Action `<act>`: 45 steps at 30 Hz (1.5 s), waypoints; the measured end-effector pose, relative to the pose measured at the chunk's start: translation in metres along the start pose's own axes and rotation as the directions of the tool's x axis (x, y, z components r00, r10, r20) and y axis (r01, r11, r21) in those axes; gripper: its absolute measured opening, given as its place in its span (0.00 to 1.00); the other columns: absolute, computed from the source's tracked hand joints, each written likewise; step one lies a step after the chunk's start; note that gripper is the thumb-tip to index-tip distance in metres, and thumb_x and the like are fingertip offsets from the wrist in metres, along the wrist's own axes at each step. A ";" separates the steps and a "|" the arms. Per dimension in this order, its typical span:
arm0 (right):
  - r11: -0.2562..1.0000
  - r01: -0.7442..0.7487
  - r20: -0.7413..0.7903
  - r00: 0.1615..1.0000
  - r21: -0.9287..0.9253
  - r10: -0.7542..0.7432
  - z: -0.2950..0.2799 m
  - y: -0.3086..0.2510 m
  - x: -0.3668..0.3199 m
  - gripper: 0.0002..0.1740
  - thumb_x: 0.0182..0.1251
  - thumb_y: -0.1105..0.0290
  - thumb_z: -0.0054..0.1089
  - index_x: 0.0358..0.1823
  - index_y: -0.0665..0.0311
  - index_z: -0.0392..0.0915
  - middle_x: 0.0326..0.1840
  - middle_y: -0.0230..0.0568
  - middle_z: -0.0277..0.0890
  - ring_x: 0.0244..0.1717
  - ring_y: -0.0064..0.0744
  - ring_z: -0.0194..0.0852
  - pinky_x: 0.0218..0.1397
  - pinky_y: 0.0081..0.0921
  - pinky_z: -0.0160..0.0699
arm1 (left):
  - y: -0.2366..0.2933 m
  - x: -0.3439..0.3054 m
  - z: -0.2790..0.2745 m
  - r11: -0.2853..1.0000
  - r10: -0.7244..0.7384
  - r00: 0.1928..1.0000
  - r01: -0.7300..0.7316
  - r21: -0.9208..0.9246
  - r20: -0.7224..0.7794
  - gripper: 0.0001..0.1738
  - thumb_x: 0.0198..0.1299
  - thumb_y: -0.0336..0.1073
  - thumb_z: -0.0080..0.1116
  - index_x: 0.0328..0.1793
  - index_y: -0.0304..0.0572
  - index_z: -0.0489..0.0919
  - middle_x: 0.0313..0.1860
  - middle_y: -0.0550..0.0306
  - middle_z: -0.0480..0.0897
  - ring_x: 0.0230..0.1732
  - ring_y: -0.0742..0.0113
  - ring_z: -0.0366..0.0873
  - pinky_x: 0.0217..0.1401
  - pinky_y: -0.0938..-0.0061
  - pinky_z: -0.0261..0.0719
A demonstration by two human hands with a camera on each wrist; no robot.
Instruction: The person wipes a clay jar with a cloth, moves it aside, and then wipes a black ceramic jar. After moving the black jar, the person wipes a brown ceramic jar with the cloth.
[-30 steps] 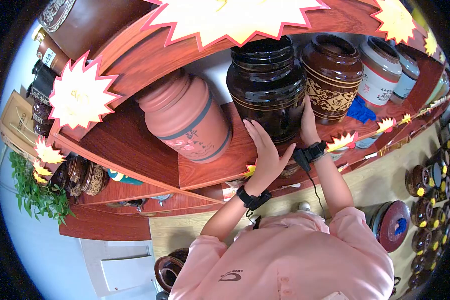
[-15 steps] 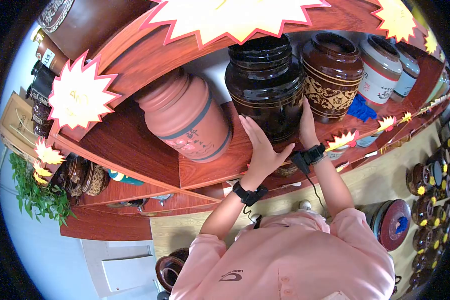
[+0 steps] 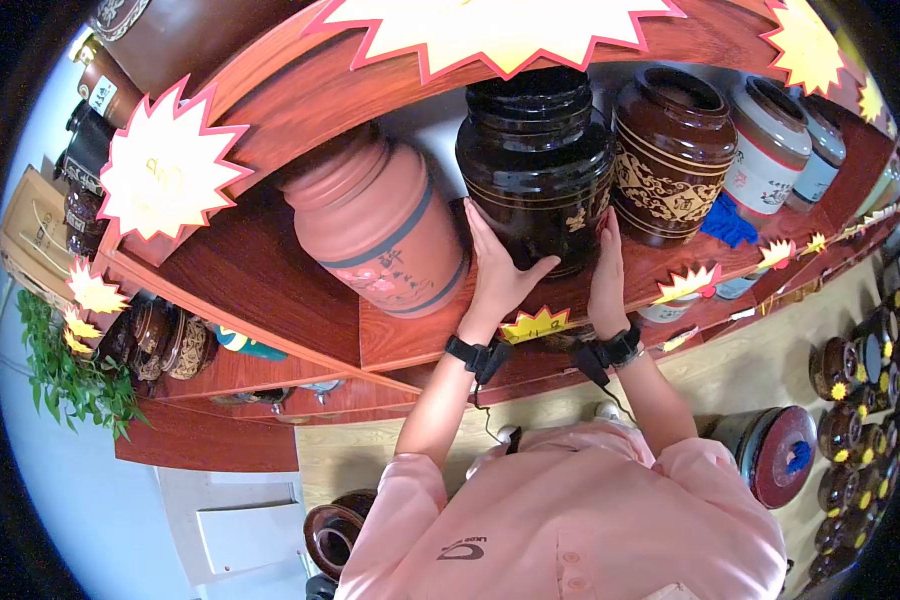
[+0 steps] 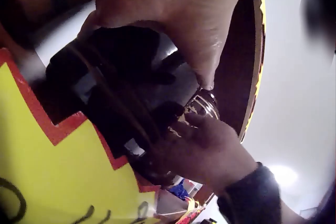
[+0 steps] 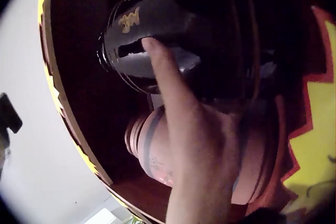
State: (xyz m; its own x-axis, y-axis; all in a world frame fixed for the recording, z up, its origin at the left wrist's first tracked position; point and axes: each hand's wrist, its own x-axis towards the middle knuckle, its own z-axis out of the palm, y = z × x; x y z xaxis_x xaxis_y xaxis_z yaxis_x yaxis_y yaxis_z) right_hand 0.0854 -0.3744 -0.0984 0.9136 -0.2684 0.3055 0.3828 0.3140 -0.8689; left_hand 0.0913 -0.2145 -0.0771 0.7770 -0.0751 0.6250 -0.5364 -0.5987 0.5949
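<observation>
A glossy black lidded jar (image 3: 535, 185) with thin gold lines stands on the red wooden shelf, between my hands. My left hand (image 3: 498, 278) lies along its lower left side, fingers straight and thumb spread across the front. On the lower right side, my right hand (image 3: 607, 275) rests with extended fingers pointing up. Gold lettering (image 5: 130, 20) shows on the jar's glaze in the right wrist view. To the left is a pink clay jar (image 3: 385, 235) with dark bands; to the right, a brown jar (image 3: 675, 155) with a gold pattern.
White starburst signs (image 3: 175, 165) hang from the upper shelf edge above the jars. A yellow price tag (image 3: 535, 325) sits on the shelf edge below my hands. A blue cloth (image 3: 730, 222) lies before the grey-white jar (image 3: 767, 150). More jars (image 3: 840, 405) stand on the floor at right.
The black jar has turned, so gold lettering now shows at its front right. My left hand has shifted left along the jar's side, and my right hand sits slightly lower.
</observation>
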 end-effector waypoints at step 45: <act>0.948 -0.260 0.088 0.965 0.185 0.248 -0.013 -0.032 0.025 0.31 0.79 0.53 0.34 0.77 0.62 0.52 0.78 0.42 0.51 0.78 0.34 0.46 0.78 0.35 0.42 | -0.008 -0.016 0.004 0.999 -0.048 0.999 0.048 0.013 -0.003 0.69 0.50 0.44 0.73 0.75 0.18 0.28 0.77 0.22 0.35 0.80 0.36 0.33 0.81 0.59 0.37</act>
State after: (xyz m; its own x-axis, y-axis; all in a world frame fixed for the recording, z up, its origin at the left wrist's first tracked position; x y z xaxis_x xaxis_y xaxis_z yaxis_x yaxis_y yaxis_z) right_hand 0.0940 -0.4026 -0.0684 0.9884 -0.1010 0.1135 0.1501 0.5356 -0.8310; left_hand 0.0848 -0.2111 -0.0937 0.8007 -0.0441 0.5974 -0.4942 -0.6123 0.6172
